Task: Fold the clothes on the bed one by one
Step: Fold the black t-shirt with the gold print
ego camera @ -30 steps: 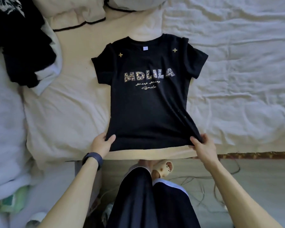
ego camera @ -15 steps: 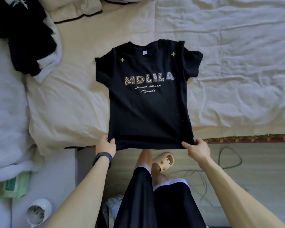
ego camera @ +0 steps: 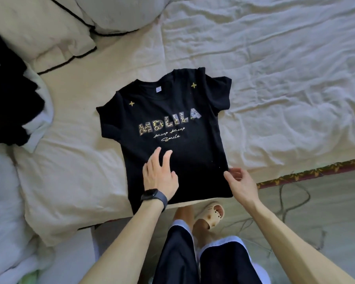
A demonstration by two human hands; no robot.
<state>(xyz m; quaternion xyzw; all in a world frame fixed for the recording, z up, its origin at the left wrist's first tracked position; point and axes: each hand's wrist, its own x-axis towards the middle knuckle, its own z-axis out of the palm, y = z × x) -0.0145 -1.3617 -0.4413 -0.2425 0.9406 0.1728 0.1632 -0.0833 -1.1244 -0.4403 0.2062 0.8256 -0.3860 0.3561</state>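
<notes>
One shirt in work: the black T-shirt lies flat and print-up on the bed, with its collar toward 12 o'clock and its hem at the bed edge at 6 o'clock.
Folds made: none visible. Both sleeves are spread out and the body lies at full length.
Left hand: rests flat on the lower body of the shirt, at 7 o'clock from the print. The fingers are straight and hold nothing.
Right hand: sits at the shirt's side edge, at 4 o'clock from the print, with fingers loosely curved. Whether the fingertips pinch the cloth cannot be told from this angle.
Step in hand, as judged: smoothing and squaring the shirt before the first fold.
Left on this shirt: every fold.
Left on the bed: a heap of dark clothes at 9 o'clock, unfolded and well apart from the shirt.
Folded stack: none in view.
Progress, as judged: early.
</notes>
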